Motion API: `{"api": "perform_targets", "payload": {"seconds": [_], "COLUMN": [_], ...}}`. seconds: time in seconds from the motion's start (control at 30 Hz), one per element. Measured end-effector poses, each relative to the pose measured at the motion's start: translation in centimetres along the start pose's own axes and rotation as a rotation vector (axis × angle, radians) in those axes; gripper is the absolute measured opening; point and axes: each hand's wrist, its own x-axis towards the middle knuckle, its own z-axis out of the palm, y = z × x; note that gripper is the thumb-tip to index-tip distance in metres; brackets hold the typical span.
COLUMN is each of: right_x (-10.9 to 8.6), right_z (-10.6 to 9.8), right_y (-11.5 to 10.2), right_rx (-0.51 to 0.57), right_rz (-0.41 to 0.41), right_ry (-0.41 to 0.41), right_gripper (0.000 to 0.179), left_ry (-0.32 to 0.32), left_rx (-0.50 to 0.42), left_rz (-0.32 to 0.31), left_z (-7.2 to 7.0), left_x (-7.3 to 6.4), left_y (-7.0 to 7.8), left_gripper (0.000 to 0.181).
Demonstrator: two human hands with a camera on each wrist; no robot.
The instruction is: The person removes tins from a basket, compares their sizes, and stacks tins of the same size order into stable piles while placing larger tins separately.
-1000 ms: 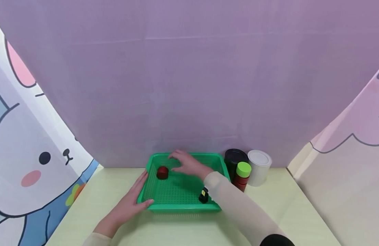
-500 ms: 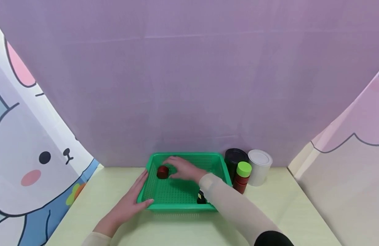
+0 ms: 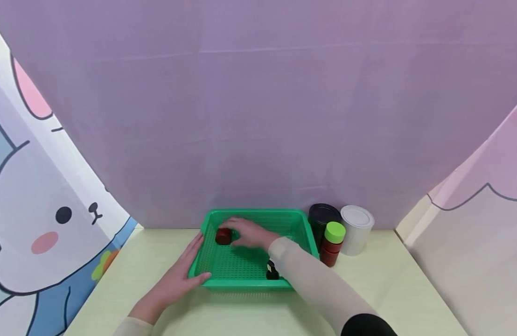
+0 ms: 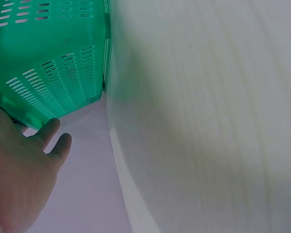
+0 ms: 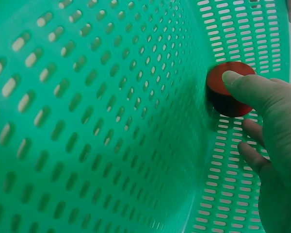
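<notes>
In the head view my left hand (image 3: 177,275) rests along the left side of a green perforated basket (image 3: 258,283), fingers straight and thumb at the front rim. The left wrist view shows its fingertips (image 4: 61,145) near the basket's corner. My right hand (image 3: 252,233) reaches inside the basket's left part and grips a short dark red cylinder (image 3: 223,236) with thumb and fingers. In the right wrist view the thumb lies over the cylinder (image 5: 228,99), and two fingers stay curled apart from it; the other fingers are hidden.
Right of the basket stand a black lidded canister (image 3: 322,214), a white lidded canister (image 3: 357,233) and a stack of dark red pieces (image 3: 330,252) with a lime green top (image 3: 335,232). A purple backdrop (image 3: 258,116) rises behind the pale table (image 3: 225,312).
My right hand has moved left and slightly down, from above the middle of the basket to close around the red cylinder. The left hand has kept its place on the basket.
</notes>
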Motion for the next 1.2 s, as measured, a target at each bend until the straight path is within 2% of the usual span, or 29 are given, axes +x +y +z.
{"api": "perform_targets", "payload": {"seconds": [0.5, 1.2], "right_x": [-0.5, -0.6], "right_z": [0.4, 0.2], "right_y": [-0.5, -0.9], "right_rx": [0.066, 0.106], "right_rz": [0.099, 0.091], "right_ry": [-0.066, -0.090], "right_gripper": [0.075, 0.057], "left_ry": [-0.001, -0.013], "left_rx": [0.008, 0.019], "left_rz": [-0.003, -0.026], "left_z": [0.0, -0.2], "left_x": [-0.1, -0.2], "left_y": [0.0, 0.4], "left_gripper": [0.100, 0.100]}}
